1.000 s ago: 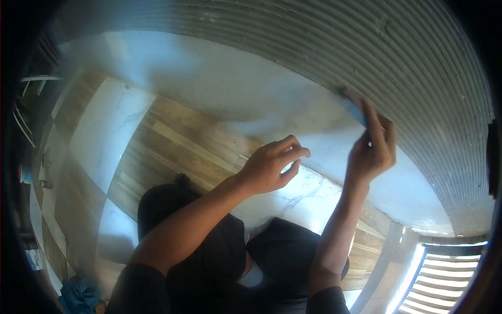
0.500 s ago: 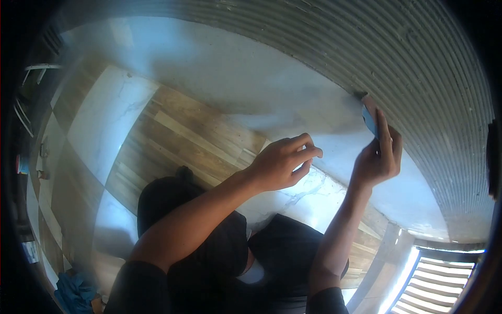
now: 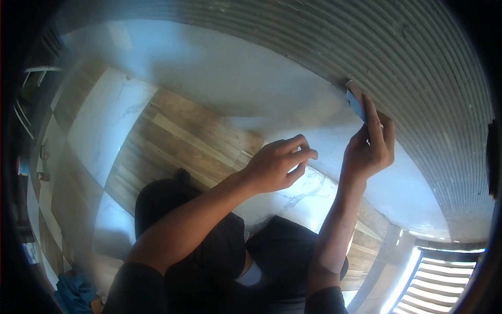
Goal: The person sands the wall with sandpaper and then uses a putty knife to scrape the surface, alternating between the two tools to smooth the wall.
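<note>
My right hand (image 3: 370, 149) is raised at the right, closed round a thin, folded piece of stiff sheet (image 3: 356, 102), brownish on one face and pale bluish on the other. The upper end of the sheet is right at the seam where the smooth pale wall band (image 3: 251, 73) meets the ribbed grey wall (image 3: 418, 78). My left hand (image 3: 280, 163) hangs in front of the pale band, palm turned right. Its fingers are loosely curled and a little apart, with nothing visible in them.
Below is a floor of wood-pattern (image 3: 178, 131) and white marbled tiles (image 3: 115, 120). My dark-clothed knees (image 3: 285, 240) are bent beneath my arms. A bright slatted window (image 3: 436, 282) is at lower right, a blue cloth (image 3: 73, 293) at lower left.
My right hand has slid up and to the left along the wall seam with the folded sheet. My left hand has shifted slightly left, its fingers still curled.
</note>
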A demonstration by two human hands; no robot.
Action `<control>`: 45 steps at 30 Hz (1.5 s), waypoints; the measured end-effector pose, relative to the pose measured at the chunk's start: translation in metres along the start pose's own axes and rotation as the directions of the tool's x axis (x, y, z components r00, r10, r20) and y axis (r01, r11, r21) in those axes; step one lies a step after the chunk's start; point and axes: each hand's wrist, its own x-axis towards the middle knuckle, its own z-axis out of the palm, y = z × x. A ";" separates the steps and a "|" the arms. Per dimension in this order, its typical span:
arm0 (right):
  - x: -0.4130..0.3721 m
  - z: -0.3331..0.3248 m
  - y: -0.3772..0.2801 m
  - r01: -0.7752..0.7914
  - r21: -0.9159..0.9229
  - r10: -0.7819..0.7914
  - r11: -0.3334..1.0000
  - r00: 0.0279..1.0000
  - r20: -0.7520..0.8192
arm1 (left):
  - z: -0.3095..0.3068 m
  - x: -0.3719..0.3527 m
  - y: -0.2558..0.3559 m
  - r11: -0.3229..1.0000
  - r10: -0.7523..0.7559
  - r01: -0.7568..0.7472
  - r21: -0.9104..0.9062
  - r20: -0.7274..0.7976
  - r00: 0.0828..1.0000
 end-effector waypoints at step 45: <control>-0.019 -0.018 -0.068 -0.240 0.039 0.192 0.970 0.854 0.484 | -0.011 0.010 -0.013 0.590 -0.330 0.350 -0.727 0.178 0.927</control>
